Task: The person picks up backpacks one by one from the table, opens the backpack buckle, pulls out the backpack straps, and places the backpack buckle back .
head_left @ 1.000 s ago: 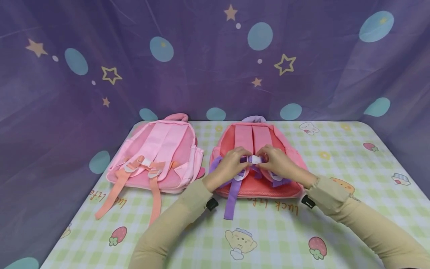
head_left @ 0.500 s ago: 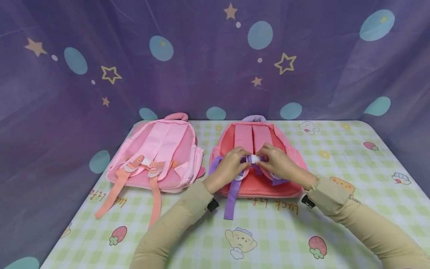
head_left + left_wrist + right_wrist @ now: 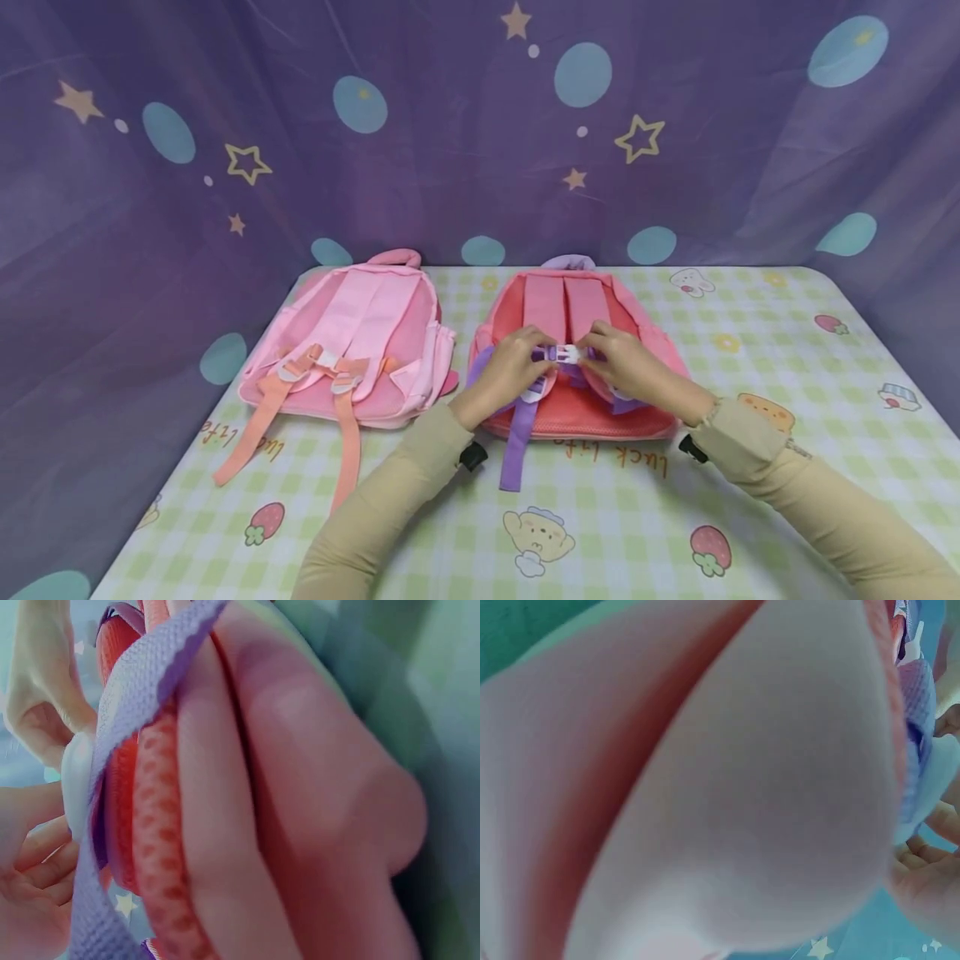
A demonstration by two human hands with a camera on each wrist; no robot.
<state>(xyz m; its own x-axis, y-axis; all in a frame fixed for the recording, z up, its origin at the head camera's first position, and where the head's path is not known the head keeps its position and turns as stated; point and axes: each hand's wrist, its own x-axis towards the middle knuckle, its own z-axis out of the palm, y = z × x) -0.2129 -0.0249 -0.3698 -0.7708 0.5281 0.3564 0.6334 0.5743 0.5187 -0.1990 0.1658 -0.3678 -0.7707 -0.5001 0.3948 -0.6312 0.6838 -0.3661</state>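
Note:
A red-and-pink backpack (image 3: 592, 417) lies on the table with its shoulder straps facing up. Across its middle runs a purple strap with a white side-release buckle (image 3: 566, 354). My left hand (image 3: 513, 360) pinches the buckle's left end, thumb and fingertips together. The right hand (image 3: 618, 357) pinches its right end. Between the fingertips, the buckle's white prongs show, with the halves partly apart. In the left wrist view, the white buckle (image 3: 76, 784) sits between both hands' fingers, beside a loose purple webbing strap (image 3: 150, 667).
To the left lies a second, lighter pink backpack (image 3: 337, 287) with orange straps (image 3: 258, 429) trailing toward the front. A green-and-white checked cloth (image 3: 615, 533) covers the table. Behind it hangs a purple curtain (image 3: 465, 167) with stars.
The buckle was one solid white block between the fingertips; now its prongs show and the halves are slightly drawn apart. Both hands stay in nearly the same place.

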